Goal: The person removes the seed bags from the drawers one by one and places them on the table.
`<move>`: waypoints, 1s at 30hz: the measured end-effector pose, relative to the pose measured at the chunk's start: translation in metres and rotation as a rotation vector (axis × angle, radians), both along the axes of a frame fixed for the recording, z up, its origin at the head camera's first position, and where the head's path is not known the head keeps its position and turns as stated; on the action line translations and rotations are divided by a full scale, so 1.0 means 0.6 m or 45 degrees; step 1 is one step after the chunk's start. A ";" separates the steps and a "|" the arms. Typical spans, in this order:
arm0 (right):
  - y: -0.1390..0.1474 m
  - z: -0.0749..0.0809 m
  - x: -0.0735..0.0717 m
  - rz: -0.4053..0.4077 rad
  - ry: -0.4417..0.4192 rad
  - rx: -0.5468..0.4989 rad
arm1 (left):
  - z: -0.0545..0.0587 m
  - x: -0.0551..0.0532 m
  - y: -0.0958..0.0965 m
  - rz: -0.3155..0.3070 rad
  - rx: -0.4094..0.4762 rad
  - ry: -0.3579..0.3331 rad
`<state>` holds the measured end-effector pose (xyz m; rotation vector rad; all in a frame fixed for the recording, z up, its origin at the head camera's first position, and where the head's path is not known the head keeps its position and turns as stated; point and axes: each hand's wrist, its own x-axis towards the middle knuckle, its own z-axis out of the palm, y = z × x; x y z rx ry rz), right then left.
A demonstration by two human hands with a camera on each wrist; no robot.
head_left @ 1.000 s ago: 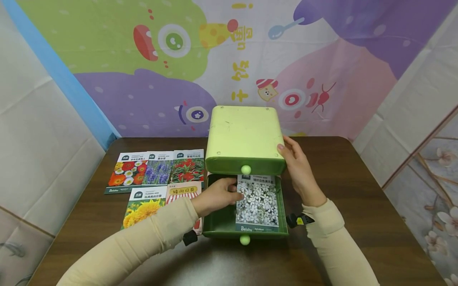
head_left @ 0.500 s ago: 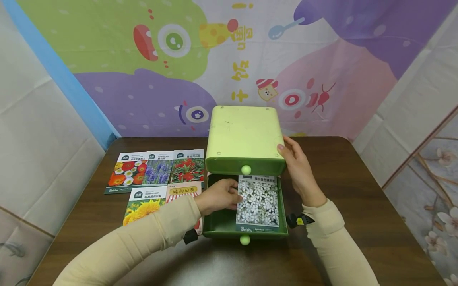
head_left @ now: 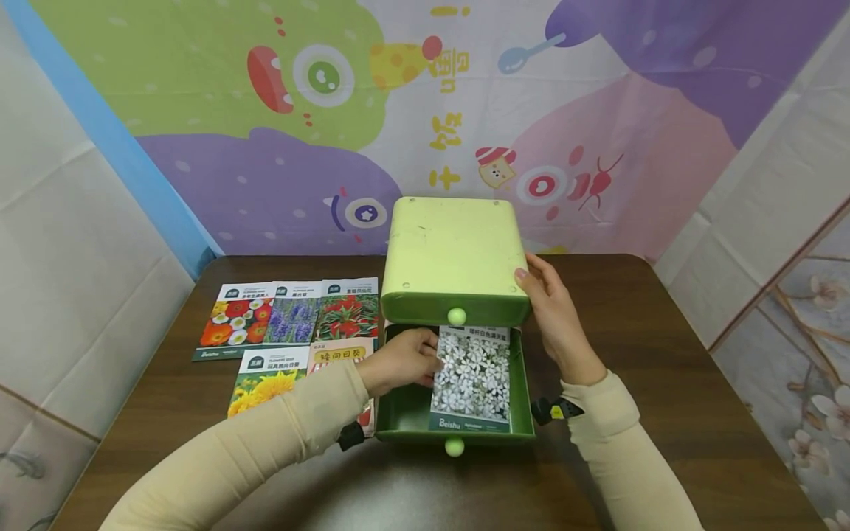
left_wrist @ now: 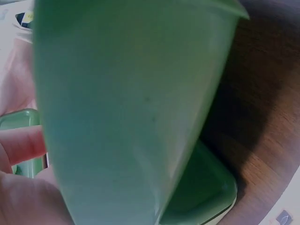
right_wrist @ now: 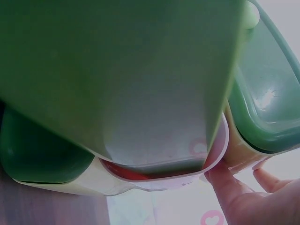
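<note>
A light green two-drawer desktop cabinet [head_left: 458, 247] stands on the table. Its lower drawer [head_left: 406, 413] is pulled out; a seed packet with white flowers [head_left: 470, 380] lies in it, its top partly under the upper drawer front [head_left: 425, 308]. My left hand [head_left: 405, 361] reaches into the drawer and pinches the packet's left edge. In the left wrist view, the green drawer wall [left_wrist: 126, 112] hides the packet from sight. On the cabinet's right side rests my right hand [head_left: 554, 313], thumb at the top corner; fingers [right_wrist: 227, 190] touch the side in the right wrist view.
Left of the cabinet lie several more seed packets: red-orange poppies [head_left: 239, 323], purple lavender [head_left: 292, 321], red flowers [head_left: 348, 317], a yellow sunflower [head_left: 268, 387] and a pink one [head_left: 341, 350] partly under my left forearm. A printed curtain [head_left: 265, 184] hangs behind the brown table [head_left: 677, 369].
The white-flower packet first tips slightly right, then shifts left in the drawer along with my left hand. My right hand and the cabinet have stayed in place.
</note>
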<state>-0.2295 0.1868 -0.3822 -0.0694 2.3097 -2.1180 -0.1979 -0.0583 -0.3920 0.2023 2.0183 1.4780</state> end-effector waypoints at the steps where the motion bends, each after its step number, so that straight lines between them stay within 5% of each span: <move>1: 0.000 0.000 0.000 0.000 0.001 0.002 | 0.000 0.000 -0.002 0.002 0.000 0.004; 30: 0.000 0.000 0.000 -0.011 0.004 0.025 | 0.009 0.003 -0.031 0.097 0.144 -0.097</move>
